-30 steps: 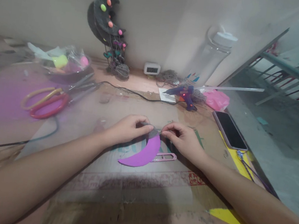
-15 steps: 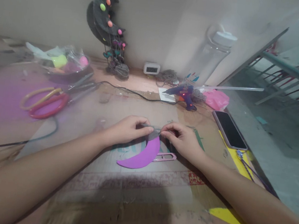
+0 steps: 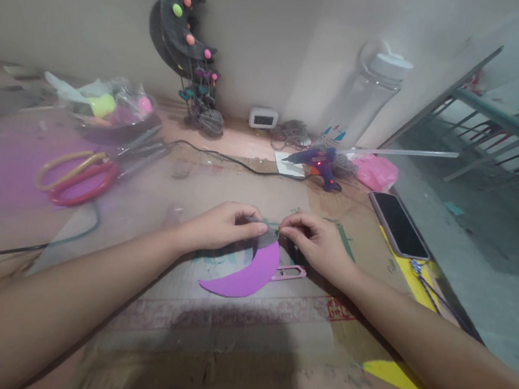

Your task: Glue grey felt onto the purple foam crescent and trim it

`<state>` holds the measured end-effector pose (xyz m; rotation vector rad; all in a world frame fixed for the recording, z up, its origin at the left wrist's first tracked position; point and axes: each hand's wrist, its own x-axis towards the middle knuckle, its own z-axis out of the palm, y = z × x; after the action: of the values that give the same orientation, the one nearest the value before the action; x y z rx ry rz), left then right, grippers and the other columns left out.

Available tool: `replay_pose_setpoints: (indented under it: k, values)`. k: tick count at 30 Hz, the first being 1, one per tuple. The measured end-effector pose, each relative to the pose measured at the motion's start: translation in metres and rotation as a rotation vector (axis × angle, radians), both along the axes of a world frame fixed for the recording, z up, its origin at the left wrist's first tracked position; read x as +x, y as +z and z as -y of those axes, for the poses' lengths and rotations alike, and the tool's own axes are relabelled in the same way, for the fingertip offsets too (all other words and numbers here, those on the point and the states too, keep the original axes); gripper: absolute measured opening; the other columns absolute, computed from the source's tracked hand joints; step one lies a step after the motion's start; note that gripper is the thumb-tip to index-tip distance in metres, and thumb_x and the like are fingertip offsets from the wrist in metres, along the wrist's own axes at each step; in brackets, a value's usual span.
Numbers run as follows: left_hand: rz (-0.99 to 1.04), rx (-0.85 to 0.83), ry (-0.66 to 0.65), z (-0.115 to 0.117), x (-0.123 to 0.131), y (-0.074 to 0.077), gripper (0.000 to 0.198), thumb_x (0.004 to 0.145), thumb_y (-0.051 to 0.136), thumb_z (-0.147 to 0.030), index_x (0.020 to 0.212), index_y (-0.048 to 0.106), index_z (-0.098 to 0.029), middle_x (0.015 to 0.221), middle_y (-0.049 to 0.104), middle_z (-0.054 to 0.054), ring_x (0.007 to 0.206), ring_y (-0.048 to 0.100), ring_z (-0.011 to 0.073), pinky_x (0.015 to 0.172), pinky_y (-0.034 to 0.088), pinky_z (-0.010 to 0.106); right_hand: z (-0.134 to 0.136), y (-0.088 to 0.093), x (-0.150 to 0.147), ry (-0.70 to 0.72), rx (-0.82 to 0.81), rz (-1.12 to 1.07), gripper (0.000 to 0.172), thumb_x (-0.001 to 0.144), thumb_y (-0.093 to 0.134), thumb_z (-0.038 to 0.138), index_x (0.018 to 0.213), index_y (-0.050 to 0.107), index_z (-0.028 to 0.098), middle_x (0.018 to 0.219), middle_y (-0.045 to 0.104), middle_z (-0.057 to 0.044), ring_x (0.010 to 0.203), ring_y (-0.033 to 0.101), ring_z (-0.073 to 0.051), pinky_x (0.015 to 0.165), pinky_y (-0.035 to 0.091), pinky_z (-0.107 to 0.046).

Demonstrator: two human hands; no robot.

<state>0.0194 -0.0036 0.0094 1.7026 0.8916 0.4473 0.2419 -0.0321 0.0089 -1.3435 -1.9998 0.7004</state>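
A purple foam crescent moon lies tilted over the cardboard, its lower tip pointing left. Grey yarn covers its upper part. My left hand pinches that wrapped end between thumb and fingers, hiding the upper tip. Beside it on the right, my right hand is closed in a pinch at the crescent's edge, on what looks like the yarn's thin end. Pink thread snips lie partly under the crescent's right side.
A hot glue gun with a lit red light rests at the back, its cord running left. Scissors lie left. A phone sits by the right edge. Behind stand a clear bottle, a digital timer and a hanging grey moon decoration.
The crescent has shifted slightly down, its lower tip a little further left. Slightly more grey yarn shows at its upper part. Both hands keep nearly the same place and hold.
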Motion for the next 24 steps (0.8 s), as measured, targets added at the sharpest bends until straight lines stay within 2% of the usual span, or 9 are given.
replay_pose_setpoints:
  k: [6, 9, 11, 12, 14, 17, 19, 24]
  values:
    - [0.071, -0.086, -0.024, -0.002, -0.002, -0.001, 0.033, 0.086, 0.055, -0.049, 0.081, 0.059, -0.017, 0.064, 0.055, -0.003, 0.046, 0.042, 0.0061, 0.041, 0.031, 0.017, 0.000, 0.000, -0.002, 0.045, 0.006, -0.021, 0.013, 0.088, 0.057, 0.024, 0.081, 0.067, 0.020, 0.078, 0.067, 0.000, 0.074, 0.060, -0.013, 0.071, 0.044, -0.026]
    - [0.093, -0.106, 0.078, -0.001, 0.000, -0.001, 0.034, 0.086, 0.054, -0.050, 0.078, 0.057, -0.017, 0.061, 0.054, -0.004, 0.043, 0.039, 0.0055, 0.039, 0.027, 0.017, -0.002, -0.001, 0.000, 0.027, 0.007, -0.051, 0.019, 0.091, 0.052, 0.026, 0.101, 0.067, 0.021, 0.097, 0.067, -0.003, 0.079, 0.060, -0.013, 0.073, 0.045, -0.027]
    - [0.105, -0.104, 0.178, 0.000, 0.002, 0.000, 0.035, 0.086, 0.055, -0.050, 0.074, 0.055, -0.017, 0.059, 0.053, -0.004, 0.041, 0.037, 0.0049, 0.038, 0.025, 0.018, -0.003, -0.001, 0.003, -0.030, 0.010, -0.114, 0.029, 0.093, 0.049, 0.028, 0.119, 0.059, 0.023, 0.114, 0.062, -0.005, 0.075, 0.058, -0.011, 0.070, 0.046, -0.027]
    - [0.107, -0.104, 0.218, 0.001, 0.003, -0.001, 0.034, 0.086, 0.055, -0.049, 0.074, 0.054, -0.017, 0.058, 0.053, -0.005, 0.040, 0.037, 0.0049, 0.038, 0.024, 0.018, -0.003, 0.000, 0.004, -0.068, 0.018, -0.161, 0.031, 0.093, 0.049, 0.030, 0.123, 0.056, 0.024, 0.116, 0.060, -0.005, 0.072, 0.057, -0.011, 0.067, 0.046, -0.026]
    - [0.128, -0.110, 0.266, 0.002, 0.005, -0.001, 0.033, 0.085, 0.056, -0.048, 0.074, 0.053, -0.018, 0.056, 0.052, -0.005, 0.040, 0.038, 0.0054, 0.038, 0.025, 0.018, -0.003, 0.001, 0.006, -0.130, 0.036, -0.249, 0.026, 0.092, 0.050, 0.033, 0.115, 0.056, 0.022, 0.103, 0.062, -0.004, 0.067, 0.055, -0.010, 0.063, 0.045, -0.025]
    - [0.184, -0.114, 0.282, 0.003, 0.006, -0.001, 0.030, 0.085, 0.057, -0.045, 0.074, 0.052, -0.017, 0.056, 0.052, -0.005, 0.046, 0.043, 0.0071, 0.044, 0.033, 0.019, 0.002, 0.004, 0.005, -0.131, -0.008, -0.249, 0.020, 0.091, 0.052, 0.035, 0.086, 0.061, 0.019, 0.071, 0.058, 0.001, 0.064, 0.054, -0.010, 0.059, 0.044, -0.022]
    - [0.195, -0.109, 0.283, 0.002, 0.006, -0.001, 0.030, 0.084, 0.058, -0.045, 0.074, 0.052, -0.017, 0.057, 0.052, -0.005, 0.049, 0.045, 0.0080, 0.047, 0.035, 0.020, 0.006, 0.006, 0.001, -0.082, -0.116, -0.200, 0.025, 0.089, 0.053, 0.037, 0.074, 0.061, 0.018, 0.063, 0.057, 0.002, 0.059, 0.055, -0.010, 0.054, 0.044, -0.021]
    - [0.191, -0.061, 0.233, 0.000, 0.005, -0.004, 0.035, 0.084, 0.057, -0.050, 0.074, 0.054, -0.017, 0.062, 0.054, -0.003, 0.054, 0.048, 0.0095, 0.052, 0.038, 0.021, 0.014, 0.006, -0.008, -0.030, -0.486, -0.287, 0.028, 0.083, 0.059, 0.045, 0.076, 0.060, 0.018, 0.054, 0.054, 0.005, 0.034, 0.046, -0.007, 0.030, 0.037, -0.019]
